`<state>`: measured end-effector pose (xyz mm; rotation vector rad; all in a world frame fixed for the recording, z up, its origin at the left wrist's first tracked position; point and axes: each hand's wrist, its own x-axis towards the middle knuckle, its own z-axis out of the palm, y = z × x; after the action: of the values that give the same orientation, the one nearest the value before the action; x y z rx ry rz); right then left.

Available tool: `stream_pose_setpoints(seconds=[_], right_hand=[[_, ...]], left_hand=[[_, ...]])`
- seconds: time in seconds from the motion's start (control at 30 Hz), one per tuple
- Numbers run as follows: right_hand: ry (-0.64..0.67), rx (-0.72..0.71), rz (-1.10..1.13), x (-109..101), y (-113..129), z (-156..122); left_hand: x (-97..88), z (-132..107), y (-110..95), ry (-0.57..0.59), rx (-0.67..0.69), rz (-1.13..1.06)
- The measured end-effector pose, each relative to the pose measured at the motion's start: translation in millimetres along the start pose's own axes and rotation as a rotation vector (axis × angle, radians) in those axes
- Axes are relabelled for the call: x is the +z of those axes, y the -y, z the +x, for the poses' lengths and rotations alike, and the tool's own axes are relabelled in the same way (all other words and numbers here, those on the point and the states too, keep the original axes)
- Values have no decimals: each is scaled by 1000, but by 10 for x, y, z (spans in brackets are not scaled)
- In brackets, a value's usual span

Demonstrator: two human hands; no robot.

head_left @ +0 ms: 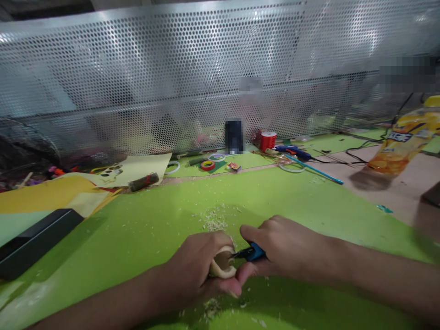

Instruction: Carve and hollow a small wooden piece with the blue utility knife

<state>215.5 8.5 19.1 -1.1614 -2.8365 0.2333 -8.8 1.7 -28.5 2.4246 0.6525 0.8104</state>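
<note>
My left hand (202, 261) is wrapped round a small pale hollow piece (225, 270), perhaps of wood or bamboo, its open end turned up toward me. In my right hand (275, 243) is a blue-handled cutting tool (255, 251), most likely a craft knife. Its dark tip reaches into the hollow at the rim. The right thumb or a fingertip rests close to the left fingers below the piece. Pale shavings (215, 222) lie in a heap just beyond the hands, with more scattered below them on the green mat (154, 243).
A drink bottle (400, 142) stands at the right. Along the back are a red spool (268, 141), a blue glue gun (292, 151), rolls of tape (207, 165) and a teal stick (318, 170). Coloured paper (51, 192) and a black box (37, 243) occupy the left. A perforated metal screen (172, 82) closes the back.
</note>
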Motion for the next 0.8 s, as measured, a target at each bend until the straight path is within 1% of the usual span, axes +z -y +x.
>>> stream_pose_setpoints(seconds=[0.1, 0.23, 0.37, 0.53, 0.67, 0.8], right_hand=[[-9, 2, -17, -9, 10, -4], [-16, 14, -33, -37, 18, -25], [-38, 35, -58, -48, 18, -35], [-99, 71, 11, -25, -35, -33], [-143, 133, 44, -13, -108, -30], [-137, 120, 80, -11, -122, -26]], left_hand=[[9, -5, 5, -18, 11, -20], [30, -2, 8, -77, 40, 21], [35, -6, -3, -116, 16, 56], [18, -25, 7, -174, 23, 46], [5, -33, 26, -175, 6, 37], [-2, -37, 22, -154, 5, 44]])
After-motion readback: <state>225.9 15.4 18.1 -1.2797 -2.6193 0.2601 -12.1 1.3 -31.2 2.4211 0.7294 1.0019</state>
